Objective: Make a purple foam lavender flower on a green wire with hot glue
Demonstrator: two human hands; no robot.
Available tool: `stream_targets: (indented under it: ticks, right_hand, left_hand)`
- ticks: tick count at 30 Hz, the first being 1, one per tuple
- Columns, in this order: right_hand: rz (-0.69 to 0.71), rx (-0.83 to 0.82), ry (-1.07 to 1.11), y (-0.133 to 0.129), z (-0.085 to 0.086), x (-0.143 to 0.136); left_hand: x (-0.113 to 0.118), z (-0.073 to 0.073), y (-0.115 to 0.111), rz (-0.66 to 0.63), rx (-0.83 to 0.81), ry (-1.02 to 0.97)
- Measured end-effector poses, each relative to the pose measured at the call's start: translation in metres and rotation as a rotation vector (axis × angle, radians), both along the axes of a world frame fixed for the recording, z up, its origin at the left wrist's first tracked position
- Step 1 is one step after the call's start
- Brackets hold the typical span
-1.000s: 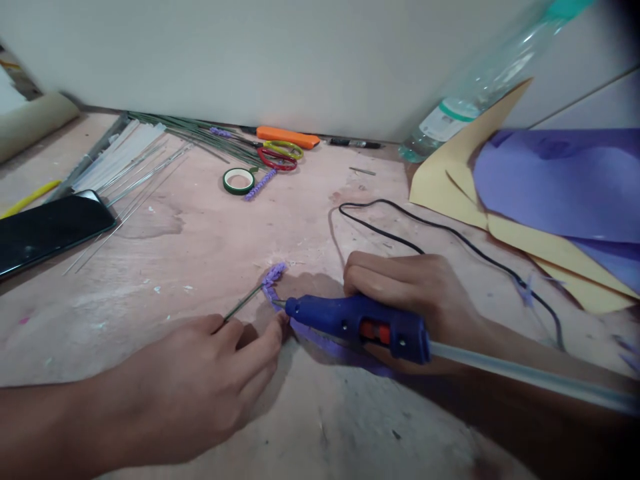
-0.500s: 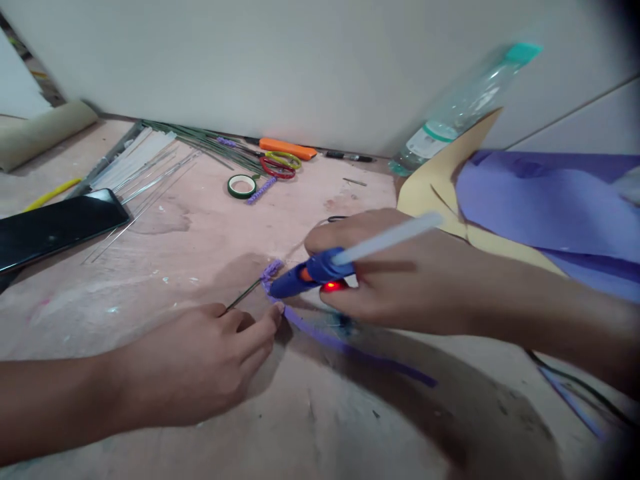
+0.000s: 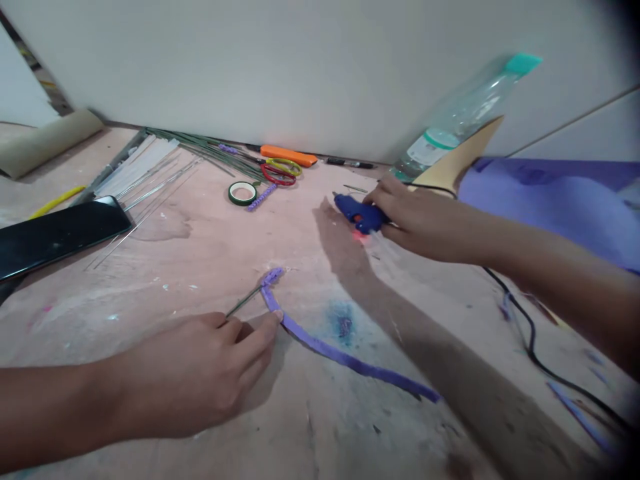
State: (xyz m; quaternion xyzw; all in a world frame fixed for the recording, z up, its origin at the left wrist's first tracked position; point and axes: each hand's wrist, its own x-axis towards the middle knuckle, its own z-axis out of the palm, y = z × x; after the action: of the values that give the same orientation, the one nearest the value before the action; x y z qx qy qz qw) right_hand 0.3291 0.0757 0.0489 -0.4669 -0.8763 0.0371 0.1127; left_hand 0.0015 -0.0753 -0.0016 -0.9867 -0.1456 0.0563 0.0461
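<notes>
My left hand [image 3: 215, 367] rests on the table with its fingers closed on a thin dark green wire stem [image 3: 244, 300]. Its index fingertip presses on a long purple paper strip [image 3: 345, 358], which joins the stem's tip and trails off to the right. Around that tip sits a small wrapped purple piece [image 3: 273, 275]. Farther back, my right hand [image 3: 415, 215] holds a blue hot glue gun [image 3: 361, 212] low over the table, its nozzle pointing left. A red light glows under the gun.
Scissors [image 3: 280, 171], green floral tape [image 3: 243, 193], an orange cutter [image 3: 289, 155] and green wires lie along the wall. A phone [image 3: 65, 233] is at left. A plastic bottle [image 3: 431, 148] leans behind purple paper [image 3: 545, 213]. The gun's black cord [image 3: 527, 327] runs right.
My right hand has drawn the glue gun away from the purple strip, back and to the right. My left hand has stayed on the stem and strip.
</notes>
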Motion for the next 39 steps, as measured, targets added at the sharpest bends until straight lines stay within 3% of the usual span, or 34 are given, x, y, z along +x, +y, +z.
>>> stream_targets:
  ticks: [3,8,10,11,14,17,20,23,27,29,34,39]
  right_hand:
    - [0.100,-0.025,-0.340,-0.008,-0.012,0.001]
    - [0.063,0.247,-0.547,-0.035,-0.003,-0.030]
    - [0.231,0.250,-0.326,-0.046,-0.002,-0.053]
    - [0.357,0.158,-0.224,-0.049,-0.005,-0.065]
    - [0.612,0.067,-0.112,-0.053,-0.019,-0.093]
    - [0.663,0.094,-0.163,-0.051,-0.034,-0.104]
    - [0.557,-0.005,-0.112,-0.050,-0.035,-0.104]
    - [0.318,-0.197,0.075,-0.055,-0.023,-0.102]
    - [0.175,-0.358,0.326,-0.071,-0.006,-0.104]
    - [0.167,-0.452,0.427,-0.080,-0.003,-0.108]
    - [0.180,-0.614,0.576,-0.094,-0.005,-0.115]
    - [0.165,-0.477,0.449,-0.092,-0.016,-0.115]
  left_hand:
    - [0.002,0.002,0.002,-0.005,-0.005,0.002]
    - [0.002,0.006,0.004,-0.007,-0.028,-0.005]
    - [0.002,0.006,0.006,-0.005,-0.032,-0.002]
    - [0.002,0.006,0.006,0.001,-0.031,-0.003]
    - [0.001,0.007,0.007,0.005,0.000,-0.012]
    - [-0.001,0.008,0.003,0.003,0.100,-0.101]
    - [-0.002,0.012,-0.001,-0.002,0.109,-0.331]
    - [-0.003,0.014,0.002,0.117,-0.133,-0.679]
    - [-0.007,0.010,0.016,0.596,-0.758,-0.909]
    - [-0.006,0.005,0.021,0.714,-0.973,-1.005]
    - [0.002,-0.007,0.023,0.744,-1.175,-1.176]
    - [0.001,-0.011,0.025,0.726,-1.550,-1.210]
